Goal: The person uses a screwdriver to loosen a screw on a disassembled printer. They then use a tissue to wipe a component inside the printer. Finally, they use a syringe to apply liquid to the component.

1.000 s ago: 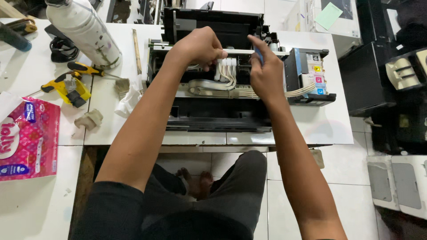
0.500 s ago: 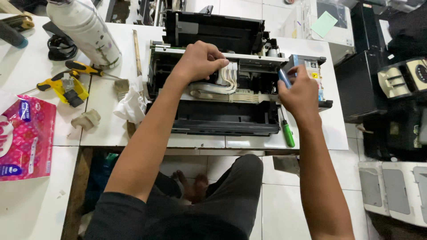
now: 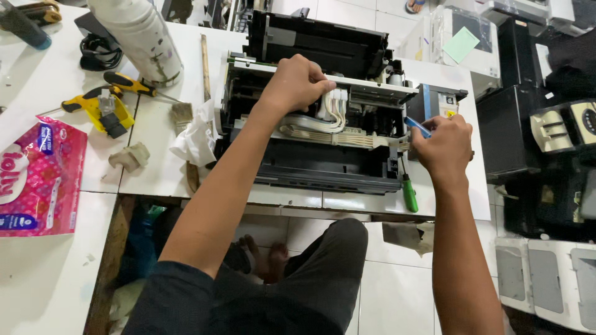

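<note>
Left hand (image 3: 298,84): closed, pressing down on white tubes (image 3: 335,108) inside opened printer (image 3: 323,118).
Right hand (image 3: 442,146): gripping blue tool (image 3: 417,126) at printer's right side.
Printer: sitting along table (image 3: 155,167) front edge.
Green screwdriver (image 3: 408,191): lying at front-right corner.

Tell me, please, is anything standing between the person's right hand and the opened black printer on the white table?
Nothing visible does. The right hand, holding a small blue tool, sits apart at the right end of the opened black printer, with only bare gap between. The green-handled screwdriver lies lower, out of the way. The left hand already rests inside.
</note>
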